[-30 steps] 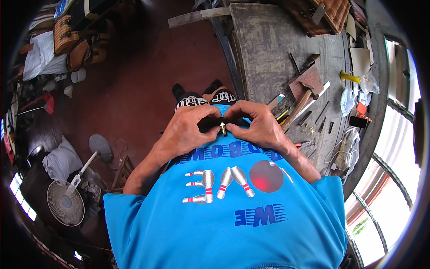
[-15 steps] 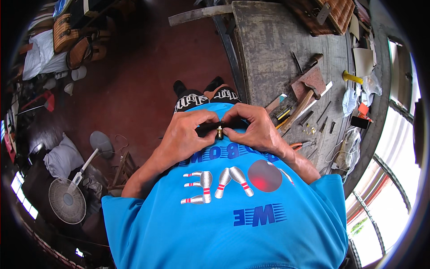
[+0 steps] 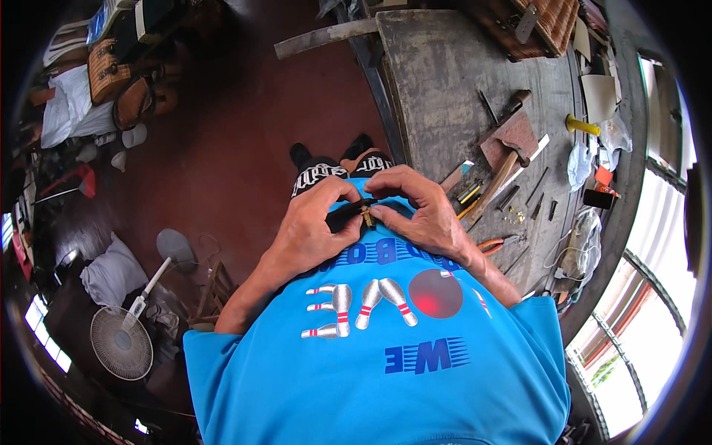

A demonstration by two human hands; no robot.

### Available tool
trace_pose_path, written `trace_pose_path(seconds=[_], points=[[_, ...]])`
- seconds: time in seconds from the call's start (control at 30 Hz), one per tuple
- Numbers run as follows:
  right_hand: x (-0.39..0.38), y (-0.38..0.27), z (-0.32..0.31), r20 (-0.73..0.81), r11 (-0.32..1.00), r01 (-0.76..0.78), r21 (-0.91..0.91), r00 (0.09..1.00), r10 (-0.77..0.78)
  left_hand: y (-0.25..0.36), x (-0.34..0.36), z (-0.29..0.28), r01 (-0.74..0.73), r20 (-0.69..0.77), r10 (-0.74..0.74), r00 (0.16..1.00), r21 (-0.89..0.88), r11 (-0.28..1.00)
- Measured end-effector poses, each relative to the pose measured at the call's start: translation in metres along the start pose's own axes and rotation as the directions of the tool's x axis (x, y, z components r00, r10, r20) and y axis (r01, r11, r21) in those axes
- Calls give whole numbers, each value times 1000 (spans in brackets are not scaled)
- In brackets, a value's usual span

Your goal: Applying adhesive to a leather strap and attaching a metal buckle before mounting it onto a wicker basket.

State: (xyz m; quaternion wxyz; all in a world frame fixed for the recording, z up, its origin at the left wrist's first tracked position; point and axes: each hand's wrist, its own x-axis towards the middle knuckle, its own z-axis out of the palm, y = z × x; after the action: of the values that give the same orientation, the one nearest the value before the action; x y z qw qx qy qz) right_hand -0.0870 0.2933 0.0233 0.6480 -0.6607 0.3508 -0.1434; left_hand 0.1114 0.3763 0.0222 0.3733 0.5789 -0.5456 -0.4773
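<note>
Both hands meet in front of my blue shirt, around a dark strip [image 3: 343,216] with a small brass fitting [image 3: 367,216] on it. My left hand [image 3: 313,225] pinches the strip's left part between thumb and fingers. Closed at its other end is my right hand [image 3: 421,213], with its thumb beside the brass fitting and its index finger curled over the top. The fitting points down toward the shirt, slightly tilted. The fingers cover much of the strip, and its exact kind cannot be made out.
On the right, a worn workbench [image 3: 437,81] bears a hammer [image 3: 495,185], a reddish block [image 3: 509,137], pliers [image 3: 495,243], punches and small brass bits [image 3: 513,216]. A wicker case [image 3: 545,30] sits at its far end. A white fan [image 3: 122,341] stands at the left.
The brass fitting has tipped from upright to a slight slant, and the dark strip's right end has turned a little. Both hands keep their grip. The whole view has shifted slightly.
</note>
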Motion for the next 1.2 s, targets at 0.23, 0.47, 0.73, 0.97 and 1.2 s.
trace_pose_path(seconds=[0.23, 0.47, 0.73, 0.97, 1.2], points=[[-8, -6, -2, -137, 992, -123, 42, 982, 128, -9, 11, 5, 0, -170, -25, 985, -146, 989], [7, 0, 5, -198, 904, -93, 418, 962, 190, 17, 33, -10, -140, -147, 160, 976, 136, 981], [5, 4, -1, -214, 874, -78, 480, 956, 203, 18, 43, -14, -110, -55, 110, 992, 2, 994], [7, -2, -2, -384, 973, 51, 226, 923, 40, 20, 50, -8, -85, -103, 79, 992, -58, 995], [32, 9, -21, -522, 909, 285, -303, 748, -409, 31, 85, -3, -172, -213, 131, 968, -186, 967]])
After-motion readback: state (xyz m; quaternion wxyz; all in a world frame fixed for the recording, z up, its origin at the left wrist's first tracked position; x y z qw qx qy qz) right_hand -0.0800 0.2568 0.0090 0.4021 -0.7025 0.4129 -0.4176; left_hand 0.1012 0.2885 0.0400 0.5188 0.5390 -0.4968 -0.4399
